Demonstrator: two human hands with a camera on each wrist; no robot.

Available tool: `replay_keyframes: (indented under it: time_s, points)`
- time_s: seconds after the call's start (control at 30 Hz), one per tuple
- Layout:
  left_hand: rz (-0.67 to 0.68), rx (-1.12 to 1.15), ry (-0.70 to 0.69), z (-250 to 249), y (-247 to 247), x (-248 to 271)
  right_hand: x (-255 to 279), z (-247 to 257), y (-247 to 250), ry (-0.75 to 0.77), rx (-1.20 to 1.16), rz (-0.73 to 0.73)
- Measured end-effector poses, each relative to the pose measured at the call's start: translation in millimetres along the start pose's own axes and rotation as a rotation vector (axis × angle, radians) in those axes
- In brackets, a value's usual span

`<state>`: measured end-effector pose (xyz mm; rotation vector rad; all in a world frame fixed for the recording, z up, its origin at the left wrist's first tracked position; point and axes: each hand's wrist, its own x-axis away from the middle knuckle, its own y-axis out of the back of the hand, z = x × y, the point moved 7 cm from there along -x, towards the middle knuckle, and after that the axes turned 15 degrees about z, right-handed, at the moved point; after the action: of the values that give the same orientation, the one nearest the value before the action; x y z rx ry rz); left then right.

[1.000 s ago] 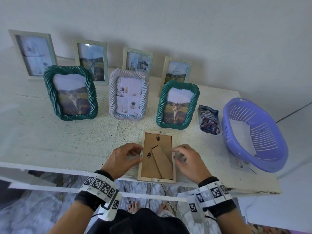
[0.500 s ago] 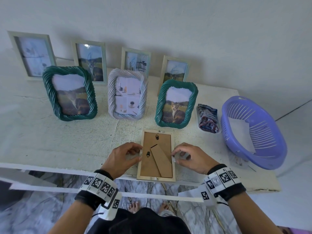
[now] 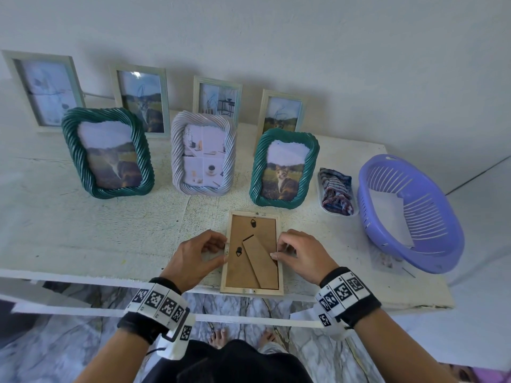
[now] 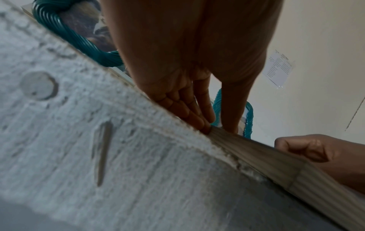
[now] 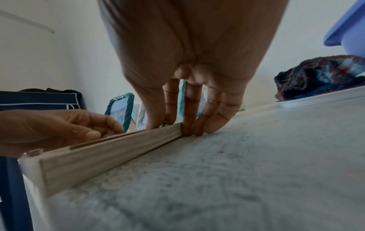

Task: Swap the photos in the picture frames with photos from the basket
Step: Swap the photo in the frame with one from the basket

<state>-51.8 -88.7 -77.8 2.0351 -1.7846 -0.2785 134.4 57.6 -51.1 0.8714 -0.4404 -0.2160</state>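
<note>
A pale wooden picture frame [image 3: 253, 252] lies face down at the table's front edge, its brown backing board and folded stand facing up. My left hand [image 3: 225, 250] pinches the frame's left rim at mid-height with thumb and curled fingers. My right hand [image 3: 276, 248] pinches the right rim opposite. In the right wrist view the right fingers [image 5: 189, 123] press against the frame's side rail [image 5: 110, 156], with the thumb on top. The left wrist view shows the left fingers [image 4: 199, 118] at the rail [image 4: 276, 165]. The purple basket [image 3: 431, 244] at the right holds a white photo sheet [image 3: 392, 217].
Two green rope frames [image 3: 107, 153] [image 3: 284, 168] and a white rope frame [image 3: 203, 157] stand behind the flat one, with several plain frames against the wall. A striped cloth on a white tray [image 3: 337, 194] sits beside the basket. A paper [image 3: 384, 261] lies under the basket's near side.
My right forearm has swung outward to the right while its fingers stayed on the frame's right rim. The left hand and the frame have hardly moved.
</note>
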Motion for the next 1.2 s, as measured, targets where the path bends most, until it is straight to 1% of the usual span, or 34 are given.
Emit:
replay_keyframes:
  time_s: [0.23, 0.43, 0.53, 0.6, 0.7, 0.83, 0.87, 1.07, 1.2]
  points:
    - [0.016, -0.032, -0.022, 2, 0, 0, -4, 0, -2, -0.050, -0.017, -0.041]
    - [0.104, -0.091, -0.037, -1, -5, -6, -3, 0, -4, -0.062, -0.012, -0.058]
    - [0.092, -0.099, -0.033, -3, -6, -6, -3, 0, -3, -0.068, -0.020, -0.061]
    - [0.061, -0.089, -0.026, -2, -6, -5, -2, 1, -3, -0.068, -0.007, -0.051]
    - [0.021, -0.078, -0.038, -2, -5, -4, -3, 6, -1, -0.086, 0.068, -0.029]
    - [0.007, -0.074, -0.053, -2, -5, -2, -8, 19, 14, -0.116, 0.170, -0.146]
    - [0.006, -0.078, -0.054, -2, -5, -3, -12, 20, 16, -0.117, 0.177, -0.151]
    - [0.012, -0.067, -0.041, 1, -4, -4, -44, 12, 12, -0.210, 0.136, 0.020]
    - [0.005, -0.065, -0.046, 1, -4, -5, -46, 11, 13, -0.210, 0.104, 0.017]
